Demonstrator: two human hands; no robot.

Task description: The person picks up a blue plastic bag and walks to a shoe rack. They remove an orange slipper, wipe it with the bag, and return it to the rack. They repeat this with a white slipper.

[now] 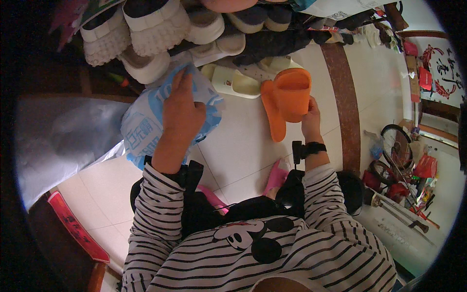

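Note:
My right hand (311, 117) grips an orange slide slipper (292, 96) by its edge, above the floor. Beside it, partly overlapped by it, is a second orange slipper (274, 120); whether my hand also holds that one cannot be told. My left hand (183, 106) rests on a white and blue printed plastic bag (143, 126), thumb spread from the fingers; whether it grips the bag is unclear. What the bag holds is hidden. Between my hands, farther off, a pale yellow slipper (233, 82) lies on the floor near the shoe rack.
White shoes (155, 29) and dark shoes crowd the rack ahead. A silvery sheet (69, 135) covers something at the left. Pink slippers (278, 177) are on my feet. A bicycle (397, 148) and red bags stand at the far right, past a brown floor strip (341, 102).

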